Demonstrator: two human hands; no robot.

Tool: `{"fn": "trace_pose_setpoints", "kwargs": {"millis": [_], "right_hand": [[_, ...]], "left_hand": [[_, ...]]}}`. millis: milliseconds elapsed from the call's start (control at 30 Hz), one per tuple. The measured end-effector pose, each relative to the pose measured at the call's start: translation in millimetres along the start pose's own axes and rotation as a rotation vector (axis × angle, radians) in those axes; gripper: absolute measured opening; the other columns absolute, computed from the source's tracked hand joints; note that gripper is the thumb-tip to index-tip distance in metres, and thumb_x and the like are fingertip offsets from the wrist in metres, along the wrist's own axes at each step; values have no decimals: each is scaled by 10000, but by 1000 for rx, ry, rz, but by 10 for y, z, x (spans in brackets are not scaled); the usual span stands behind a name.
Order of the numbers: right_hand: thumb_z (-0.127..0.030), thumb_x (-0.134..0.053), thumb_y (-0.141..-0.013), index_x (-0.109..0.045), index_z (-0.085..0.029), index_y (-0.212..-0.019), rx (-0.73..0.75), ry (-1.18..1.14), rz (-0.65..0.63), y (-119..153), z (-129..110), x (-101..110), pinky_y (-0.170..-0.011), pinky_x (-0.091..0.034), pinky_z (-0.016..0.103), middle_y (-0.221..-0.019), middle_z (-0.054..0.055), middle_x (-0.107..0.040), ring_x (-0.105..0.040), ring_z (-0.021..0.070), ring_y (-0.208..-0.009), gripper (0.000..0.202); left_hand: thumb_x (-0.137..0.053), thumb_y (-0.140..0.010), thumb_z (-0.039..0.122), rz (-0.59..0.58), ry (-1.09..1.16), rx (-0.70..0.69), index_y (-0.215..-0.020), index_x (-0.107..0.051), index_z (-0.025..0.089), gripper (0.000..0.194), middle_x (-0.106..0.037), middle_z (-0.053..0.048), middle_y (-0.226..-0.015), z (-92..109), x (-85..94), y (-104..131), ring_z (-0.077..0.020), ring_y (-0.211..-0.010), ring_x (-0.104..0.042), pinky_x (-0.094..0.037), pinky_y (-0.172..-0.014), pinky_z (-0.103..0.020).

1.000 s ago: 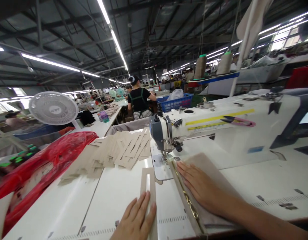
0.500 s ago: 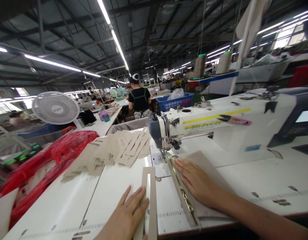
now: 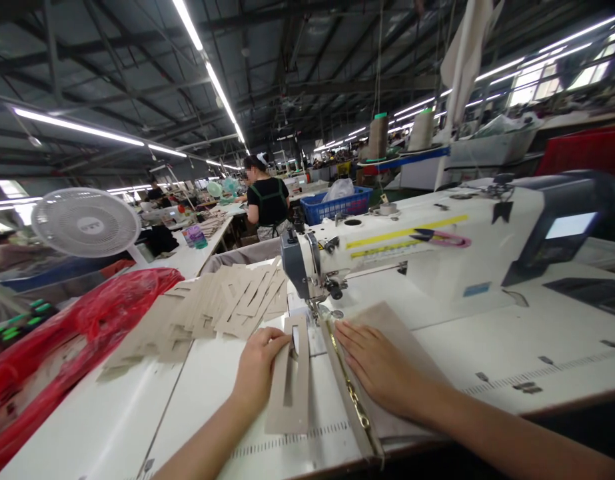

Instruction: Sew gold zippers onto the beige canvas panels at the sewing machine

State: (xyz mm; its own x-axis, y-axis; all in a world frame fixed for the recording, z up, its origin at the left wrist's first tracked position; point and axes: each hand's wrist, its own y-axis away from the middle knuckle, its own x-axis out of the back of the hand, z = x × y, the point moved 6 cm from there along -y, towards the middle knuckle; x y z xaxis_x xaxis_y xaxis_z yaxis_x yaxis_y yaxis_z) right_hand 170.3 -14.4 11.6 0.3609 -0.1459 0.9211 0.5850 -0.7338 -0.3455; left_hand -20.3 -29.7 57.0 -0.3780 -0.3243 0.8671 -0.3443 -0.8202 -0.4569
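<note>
My left hand (image 3: pixel 261 360) pinches the upper left edge of a beige piece with a long slot (image 3: pixel 301 387), fingers curled and thumb on top. The piece lies on the machine bed, its near end possibly a little raised. My right hand (image 3: pixel 374 357) rests flat, fingers stretched out, on a beige fabric panel (image 3: pixel 422 340). Along that panel's left edge runs a gold zipper (image 3: pixel 354 400) on beige tape, with its pull near the table's front edge. The far end of the tape reaches the presser foot of the sewing machine (image 3: pixel 312 307).
Slotted beige pieces (image 3: pixel 237 300) lie in an overlapping pile at the left. Beyond them are red plastic wrapping (image 3: pixel 122 307) and a white fan (image 3: pixel 87 223). Thread snips (image 3: pixel 442 237) rest on the machine arm. A co-worker (image 3: pixel 267 200) and a blue crate (image 3: pixel 337 203) are behind.
My left hand has gone from lying flat on the slotted piece to pinching its far edge, and the piece has shifted away from me. My right hand stays on the panel. The view has turned slightly right.
</note>
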Motion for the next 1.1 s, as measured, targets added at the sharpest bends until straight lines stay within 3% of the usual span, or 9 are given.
{"fn": "trace_pose_setpoints", "kwargs": {"millis": [67,133,200,300,400,767,967,1100], "right_hand": [[-220,-312,-909,-440,-86,-1334,10,10,10,24,-32,-15,-1035,-346,467,-1387,127,-413,-390,251,-1275,464],[-197,-308,-908,-437,-80,-1333,24,32,42,42,-70,-30,-1027,-353,484,-1381,137,-420,-393,257,-1272,459],[-149,-307,-890,-446,-75,-1325,39,49,84,52,-100,-41,-1030,-349,489,-1369,146,-437,-390,257,-1274,462],[-105,-325,-851,-463,-59,-1306,50,50,118,56,-109,-58,-1038,-346,473,-1352,150,-460,-391,250,-1273,478],[-109,-337,-847,-459,-60,-1308,65,47,122,56,-103,-60,-1038,-348,469,-1351,144,-463,-393,250,-1271,480],[-137,-345,-866,-414,-38,-1326,52,41,112,30,-126,11,-1006,-362,507,-1364,174,-440,-408,288,-1253,475],[-225,-382,-908,-341,-160,-1395,-7,-99,-29,-45,-106,76,-1007,-331,543,-1400,158,-400,-390,325,-1260,493],[-292,-382,-915,-301,-158,-1413,-39,-209,-101,-74,-75,87,-1039,-260,562,-1441,167,-329,-302,336,-1309,522]], "left_hand": [[-429,-885,173,154,-12,-146,-1130,-610,222,308,-642,-78,-1096,167,25,59,-225,-1002,-598,-520,-836,-372],[-412,-888,136,210,-43,-312,-1228,-531,182,363,-598,-108,-1207,391,-38,127,-218,-1101,-564,-512,-888,-355],[-396,-871,80,139,-106,-374,-1216,-531,133,374,-596,-132,-1212,568,-181,118,-217,-1110,-569,-513,-905,-348],[-420,-830,38,-35,-172,-326,-1121,-597,113,348,-629,-140,-1157,676,-391,-12,-228,-1049,-611,-517,-906,-368],[-440,-814,20,-103,-171,-288,-1125,-600,127,366,-611,-138,-1186,662,-478,-123,-231,-1083,-591,-494,-937,-391],[-347,-917,106,-57,-169,-355,-1083,-600,112,302,-614,-152,-1175,612,-424,-109,-249,-1095,-578,-530,-877,-424],[-257,-960,183,-35,-212,-417,-1131,-561,97,359,-628,-161,-1140,577,-437,-135,-219,-1042,-599,-541,-819,-349],[-317,-933,211,-46,-256,-502,-1158,-549,113,338,-625,-148,-1149,523,-436,-136,-223,-1031,-599,-530,-811,-323]]}}
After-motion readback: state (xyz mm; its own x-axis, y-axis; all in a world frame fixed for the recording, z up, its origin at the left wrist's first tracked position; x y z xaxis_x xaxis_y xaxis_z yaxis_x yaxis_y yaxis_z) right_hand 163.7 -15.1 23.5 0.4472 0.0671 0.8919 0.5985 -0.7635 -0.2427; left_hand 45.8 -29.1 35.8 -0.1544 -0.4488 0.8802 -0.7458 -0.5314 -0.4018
